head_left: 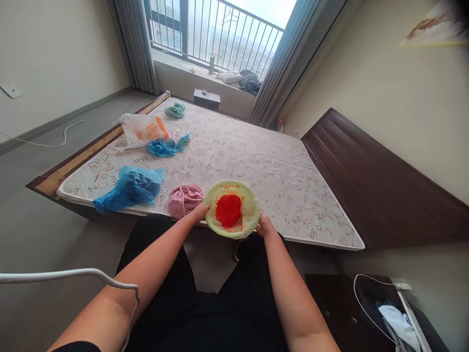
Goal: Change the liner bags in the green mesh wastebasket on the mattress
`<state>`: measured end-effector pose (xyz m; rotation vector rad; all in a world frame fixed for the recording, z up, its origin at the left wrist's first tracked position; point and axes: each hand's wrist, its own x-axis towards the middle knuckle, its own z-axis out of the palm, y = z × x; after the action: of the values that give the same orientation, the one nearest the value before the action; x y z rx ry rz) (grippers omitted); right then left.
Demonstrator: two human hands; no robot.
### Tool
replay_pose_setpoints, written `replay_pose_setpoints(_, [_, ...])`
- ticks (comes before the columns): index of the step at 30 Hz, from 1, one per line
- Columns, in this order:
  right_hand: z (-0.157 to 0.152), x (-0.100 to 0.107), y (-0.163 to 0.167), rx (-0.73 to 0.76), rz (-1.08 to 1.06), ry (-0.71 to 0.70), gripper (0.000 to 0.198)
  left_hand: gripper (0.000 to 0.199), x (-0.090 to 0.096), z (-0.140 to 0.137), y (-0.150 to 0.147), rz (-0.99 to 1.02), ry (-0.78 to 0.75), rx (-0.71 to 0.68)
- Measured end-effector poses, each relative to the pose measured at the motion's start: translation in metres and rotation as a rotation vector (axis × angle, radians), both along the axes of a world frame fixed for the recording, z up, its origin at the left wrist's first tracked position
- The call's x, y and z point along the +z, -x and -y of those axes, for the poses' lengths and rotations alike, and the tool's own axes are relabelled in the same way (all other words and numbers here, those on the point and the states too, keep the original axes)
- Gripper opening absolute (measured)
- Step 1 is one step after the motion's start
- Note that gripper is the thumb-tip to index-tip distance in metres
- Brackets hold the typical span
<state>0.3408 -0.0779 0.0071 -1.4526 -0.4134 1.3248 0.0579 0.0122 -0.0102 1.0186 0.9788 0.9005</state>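
Note:
Over my lap, at the bed's near edge, I hold a pale green round bin or basin (251, 208) by opposite sides of its rim. A thin translucent bag with orange print seems to line it. A bright red thing (228, 210) shows in its middle; its kind I cannot make out. My left hand (199, 214) is closed on the left rim, and my right hand (265, 226) grips the right side, its fingers partly hidden. Just beyond my left hand lies a bundled pink towel (183, 199) on the mattress. Further left sits a crumpled blue plastic bag (134, 187).
The mattress (234, 151) spreads out in front, with a headboard (351, 181) on the right. Another blue bag (164, 146), a white-and-orange bag (142, 129) and a teal bundle (175, 110) lie on its left side. A white cable (73, 275) crosses by my left arm.

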Motion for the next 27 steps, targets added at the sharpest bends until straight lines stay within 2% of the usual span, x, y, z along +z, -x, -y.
replay_pose_setpoints(2, [-0.001, 0.002, -0.008, -0.067, -0.027, -0.023, 0.031, 0.034, 0.002, -0.002, 0.005, -0.026, 0.017, -0.022])
replay_pose_setpoints(5, [-0.003, 0.009, -0.026, -0.275, -0.028, -0.077, 0.031, 0.029, 0.006, -0.002, 0.016, -0.096, 0.048, 0.017])
replay_pose_setpoints(7, [-0.003, 0.013, -0.037, -0.398, 0.003, -0.091, 0.03, 0.028, 0.013, -0.001, 0.024, -0.132, 0.093, 0.046])
replay_pose_setpoints(9, [-0.003, 0.015, -0.041, -0.444, 0.021, -0.086, 0.031, 0.031, 0.025, 0.003, 0.029, -0.124, 0.187, 0.045])
replay_pose_setpoints(12, [-0.003, 0.014, -0.033, -0.397, 0.057, -0.034, 0.035, 0.034, 0.043, 0.01, 0.031, -0.095, 0.358, 0.084])
replay_pose_setpoints(15, [-0.004, 0.013, -0.017, -0.295, 0.054, 0.031, 0.046, 0.033, 0.055, 0.014, 0.031, -0.045, 0.386, 0.162])
replay_pose_setpoints(20, [-0.003, 0.014, 0.002, -0.189, -0.08, 0.035, 0.075, 0.033, 0.049, 0.009, 0.029, -0.009, 0.421, 0.212])
replay_pose_setpoints(22, [-0.003, 0.015, 0.005, -0.199, -0.079, 0.044, 0.072, 0.035, 0.042, 0.007, 0.027, -0.042, 0.446, 0.24])
replay_pose_setpoints(25, [-0.005, 0.015, 0.006, -0.214, -0.091, 0.09, 0.049, 0.037, 0.032, 0.005, 0.025, -0.076, 0.475, 0.289])
replay_pose_setpoints(27, [-0.006, 0.015, 0.005, -0.236, -0.1, 0.119, 0.041, 0.037, 0.027, 0.004, 0.025, -0.067, 0.474, 0.311])
